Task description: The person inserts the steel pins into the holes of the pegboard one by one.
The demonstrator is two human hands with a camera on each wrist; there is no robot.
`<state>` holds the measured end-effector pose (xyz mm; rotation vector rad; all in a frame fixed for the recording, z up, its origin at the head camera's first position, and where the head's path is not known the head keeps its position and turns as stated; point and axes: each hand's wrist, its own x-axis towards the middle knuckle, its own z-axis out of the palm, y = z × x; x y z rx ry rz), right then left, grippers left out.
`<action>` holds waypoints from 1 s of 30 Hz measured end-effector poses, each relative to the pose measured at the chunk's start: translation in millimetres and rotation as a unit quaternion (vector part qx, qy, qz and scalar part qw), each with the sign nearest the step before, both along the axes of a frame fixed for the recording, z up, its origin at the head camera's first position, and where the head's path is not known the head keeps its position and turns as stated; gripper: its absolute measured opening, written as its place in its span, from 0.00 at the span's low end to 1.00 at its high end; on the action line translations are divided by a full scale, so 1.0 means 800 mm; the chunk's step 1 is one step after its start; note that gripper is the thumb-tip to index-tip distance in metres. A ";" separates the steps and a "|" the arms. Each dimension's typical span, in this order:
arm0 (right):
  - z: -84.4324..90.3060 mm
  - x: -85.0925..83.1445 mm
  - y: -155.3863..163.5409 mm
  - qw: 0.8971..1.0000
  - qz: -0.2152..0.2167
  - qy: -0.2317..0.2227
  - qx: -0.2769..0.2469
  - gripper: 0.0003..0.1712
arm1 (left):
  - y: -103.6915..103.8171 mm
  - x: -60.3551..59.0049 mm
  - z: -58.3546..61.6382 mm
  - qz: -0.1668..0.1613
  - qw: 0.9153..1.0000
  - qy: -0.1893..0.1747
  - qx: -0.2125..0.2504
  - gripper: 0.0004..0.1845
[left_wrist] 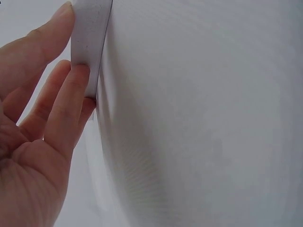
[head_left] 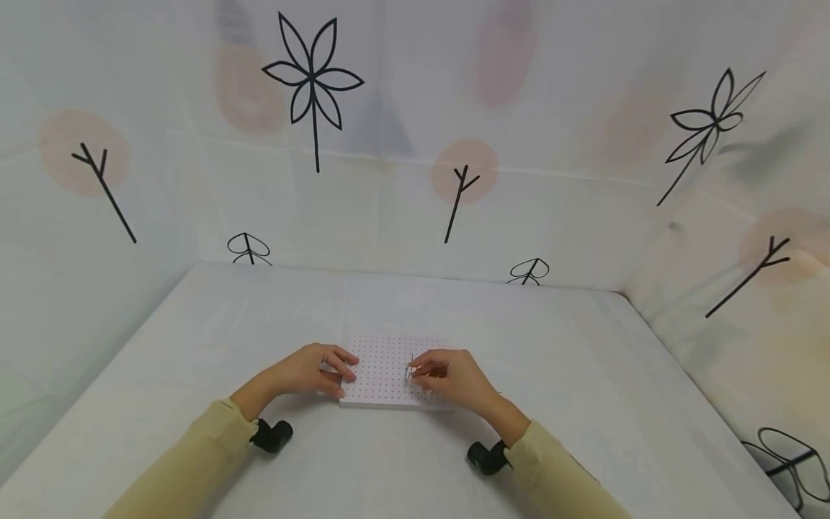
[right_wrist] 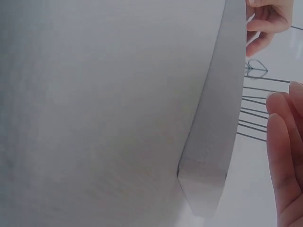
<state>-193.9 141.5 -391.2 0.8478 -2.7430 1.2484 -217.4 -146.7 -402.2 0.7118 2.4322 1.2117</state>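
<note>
A flat white pegboard (head_left: 382,382) with a grid of small dark dots lies on the table. My left hand (head_left: 311,371) rests at its left edge, fingers bent loosely; in the left wrist view, its fingertips (left_wrist: 81,71) touch the board's side face. Over the board's right part, my right hand (head_left: 450,375) pinches a thin metal pin (head_left: 411,364) between thumb and fingertips. Several thin dark pins (right_wrist: 253,112) stand out from the board's face in the right wrist view, beside the right fingers. The right hand covers the board's right side in the head view.
A white cloth-covered table (head_left: 363,468) surrounds the board. Behind it and at both sides hangs a pale curtain (head_left: 402,216) printed with flowers and twigs. Black wrist devices (head_left: 272,436) sit under both cuffs, close above the table.
</note>
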 end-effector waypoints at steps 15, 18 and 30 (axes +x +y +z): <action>0.005 0.005 0.030 1.000 -0.005 0.011 -0.005 0.07 | 0.003 0.000 0.001 0.010 1.000 0.004 -0.016 0.10; 0.004 0.007 0.038 1.000 -0.008 0.016 -0.005 0.08 | 0.002 0.000 0.000 0.010 1.000 0.006 -0.020 0.10; 0.004 0.010 0.065 1.000 -0.017 0.009 0.003 0.07 | 0.004 0.003 0.003 0.013 1.000 -0.001 -0.017 0.11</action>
